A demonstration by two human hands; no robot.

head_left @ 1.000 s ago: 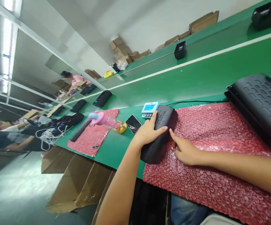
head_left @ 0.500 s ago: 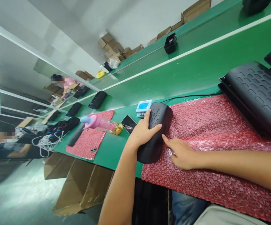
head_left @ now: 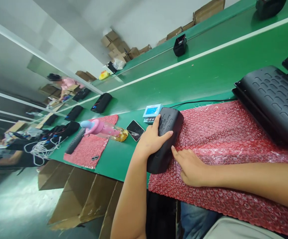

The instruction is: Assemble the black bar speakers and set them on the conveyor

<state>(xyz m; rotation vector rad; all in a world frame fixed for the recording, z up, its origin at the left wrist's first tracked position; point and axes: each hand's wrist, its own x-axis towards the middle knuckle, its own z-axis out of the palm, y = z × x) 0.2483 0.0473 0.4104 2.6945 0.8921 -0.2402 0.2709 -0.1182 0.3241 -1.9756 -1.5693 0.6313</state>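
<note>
A black ribbed oblong case (head_left: pixel 167 131) lies on the left end of a red bubble-wrap sheet (head_left: pixel 223 139) at the near edge of the green bench. My left hand (head_left: pixel 152 139) grips the case from the left, fingers curled over its top. My right hand (head_left: pixel 190 166) rests on the bubble wrap with its fingertips against the case's near right side. A larger black ribbed panel (head_left: pixel 274 99) sits on the sheet at the far right.
Left of the case lie a small blue-screened device (head_left: pixel 152 112), a phone (head_left: pixel 135 130) and a pink bottle (head_left: pixel 101 127) on another red sheet. Black cases stand along the green conveyor (head_left: pixel 208 76). Cardboard (head_left: pixel 84 196) leans under the bench. Other people work at far left.
My right hand's fingertips slid slightly left along the case's near side. My left hand keeps its hold; the camera shifted a little.
</note>
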